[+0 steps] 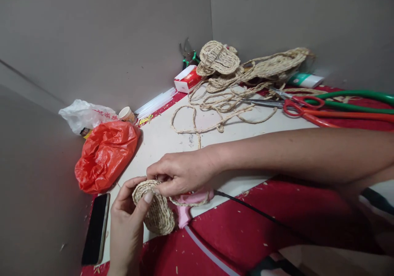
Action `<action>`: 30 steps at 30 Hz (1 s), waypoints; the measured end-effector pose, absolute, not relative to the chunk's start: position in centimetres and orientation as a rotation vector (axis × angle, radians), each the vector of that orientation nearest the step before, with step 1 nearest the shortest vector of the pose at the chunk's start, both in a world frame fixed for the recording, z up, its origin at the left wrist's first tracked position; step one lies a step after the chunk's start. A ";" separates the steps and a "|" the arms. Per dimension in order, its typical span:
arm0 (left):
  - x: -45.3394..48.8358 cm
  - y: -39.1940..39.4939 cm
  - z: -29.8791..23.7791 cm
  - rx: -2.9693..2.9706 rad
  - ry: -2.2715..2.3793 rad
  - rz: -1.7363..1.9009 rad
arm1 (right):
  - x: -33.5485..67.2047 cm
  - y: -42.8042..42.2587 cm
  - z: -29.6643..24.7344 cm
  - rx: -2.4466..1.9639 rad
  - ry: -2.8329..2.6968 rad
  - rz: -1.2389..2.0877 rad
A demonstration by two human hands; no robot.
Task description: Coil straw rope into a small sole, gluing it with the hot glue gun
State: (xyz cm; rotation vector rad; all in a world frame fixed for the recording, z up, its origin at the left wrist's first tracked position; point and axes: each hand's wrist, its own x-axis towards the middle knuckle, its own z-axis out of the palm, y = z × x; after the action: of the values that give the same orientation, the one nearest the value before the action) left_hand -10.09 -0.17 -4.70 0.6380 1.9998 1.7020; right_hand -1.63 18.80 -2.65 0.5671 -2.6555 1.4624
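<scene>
A small oval coil of braided straw rope stands on edge near the table's front left. My left hand grips it from the left, thumb pressed on its rim. My right hand reaches across from the right and pinches the coil's top edge, fingers closed on the braid. Under my right hand lies a pink glue gun with a black cord running right over the red cloth.
Loose braided rope and woven straw pieces pile at the back. Red-handled scissors, green and red tubes, a small red-white box, glue sticks, a paper cup, red and white bags, a phone.
</scene>
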 end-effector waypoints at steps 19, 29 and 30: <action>-11.1 -0.6 -3.7 0.870 2.501 2.214 | 0.4 18.8 -0.3 0.480 -2.909 1.027; -12.6 -1.0 -3.1 0.778 2.519 2.411 | 2.7 17.8 -4.1 0.470 -3.254 0.402; -12.6 -0.9 -3.3 0.784 2.525 2.402 | 2.8 17.7 -5.0 0.473 -3.195 0.483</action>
State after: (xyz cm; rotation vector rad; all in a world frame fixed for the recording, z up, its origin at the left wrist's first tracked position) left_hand -12.60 -0.94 -3.27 0.7845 2.5253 2.4018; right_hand 2.76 17.74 -4.97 0.4732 -3.1954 0.4833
